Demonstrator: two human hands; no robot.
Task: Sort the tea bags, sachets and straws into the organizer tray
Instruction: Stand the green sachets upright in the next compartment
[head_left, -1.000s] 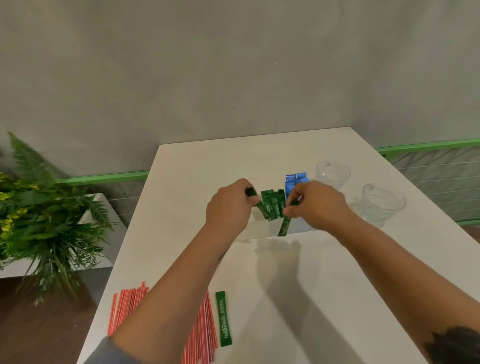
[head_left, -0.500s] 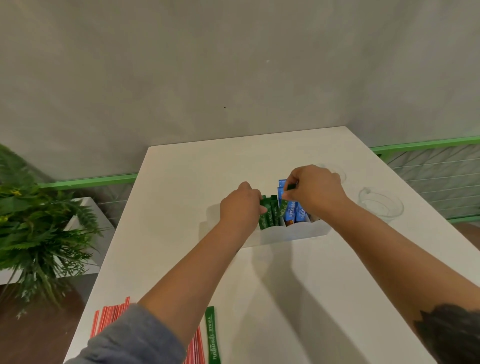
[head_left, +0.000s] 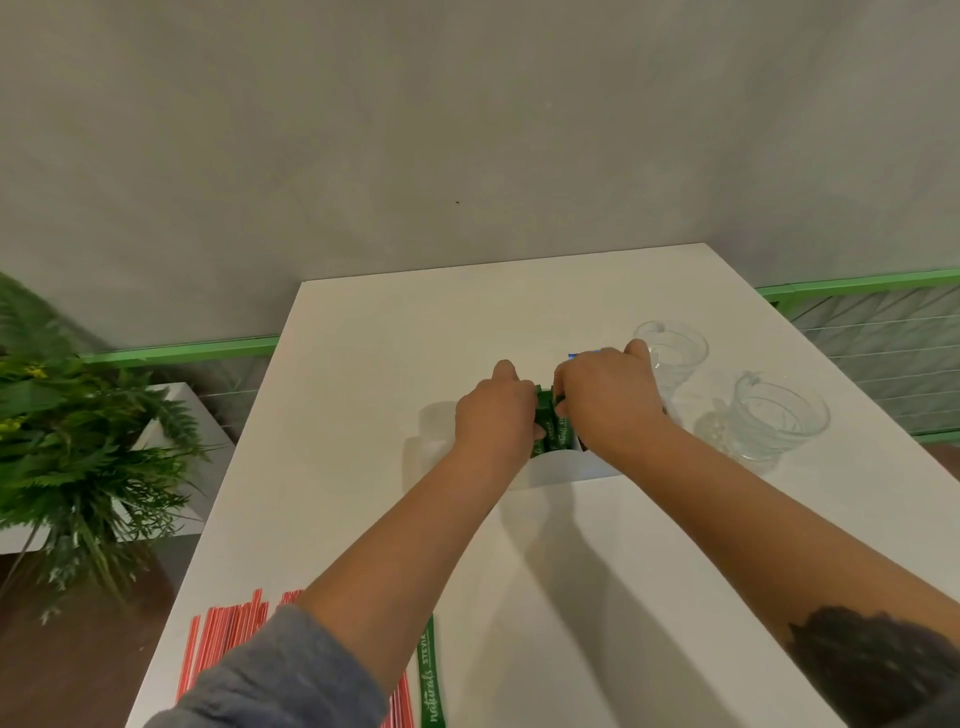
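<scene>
A white organizer tray (head_left: 553, 470) stands mid-table, mostly behind my hands. Green stevia sachets (head_left: 555, 431) stand upright in it, squeezed between my left hand (head_left: 493, 415) and my right hand (head_left: 605, 400); fingers of both hands curl against the bundle. A sliver of the blue sachets (head_left: 575, 356) shows above my right hand. One loose green sachet (head_left: 430, 675) lies flat near the table's front edge, beside a pile of red straws (head_left: 228, 639) partly hidden by my left sleeve.
Two empty glass cups (head_left: 672, 353) (head_left: 776, 415) stand right of the tray. The white table (head_left: 363, 395) ends against a grey wall. A fern plant (head_left: 67, 436) in a white planter sits off the left edge, with a green railing behind.
My right hand came down and left from the blue sachets onto the green bundle. Both hands now press the green sachets together in the tray. The view shifted slightly right.
</scene>
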